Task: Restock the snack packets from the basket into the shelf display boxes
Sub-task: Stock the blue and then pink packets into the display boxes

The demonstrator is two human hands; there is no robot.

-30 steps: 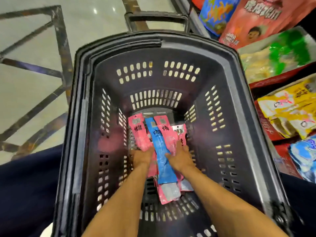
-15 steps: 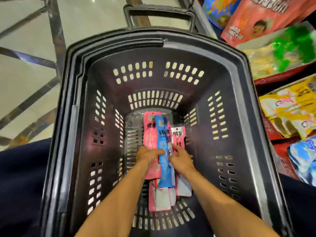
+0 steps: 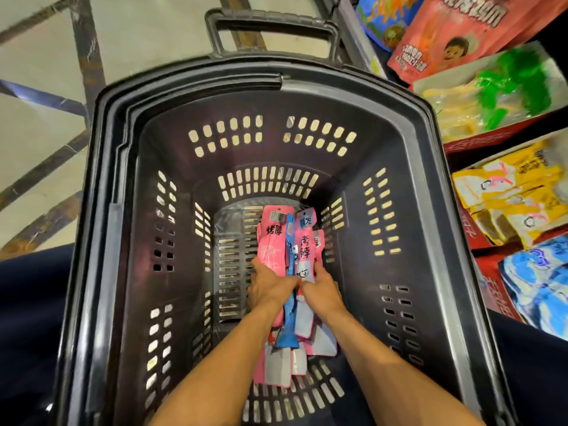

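A deep black plastic basket (image 3: 172,241) fills the view. At its bottom lies a bunch of long pink snack packets (image 3: 272,241) with a blue packet (image 3: 289,315) among them. My left hand (image 3: 267,285) grips the bunch from the left and my right hand (image 3: 321,290) grips it from the right, squeezing the packets together into one stack. The packets' lower ends (image 3: 276,367) stick out below my wrists.
Shelf display boxes stand at the right: green and yellow packets (image 3: 491,96), yellow packets (image 3: 510,195), blue packets (image 3: 541,281). Large red bags (image 3: 455,35) stand behind them. The basket's pull handle (image 3: 270,23) is at the top. Tiled floor lies to the left.
Both hands have pushed the spread packets together into a tight bunch and closed around it. The view has moved nearer to the basket bottom.
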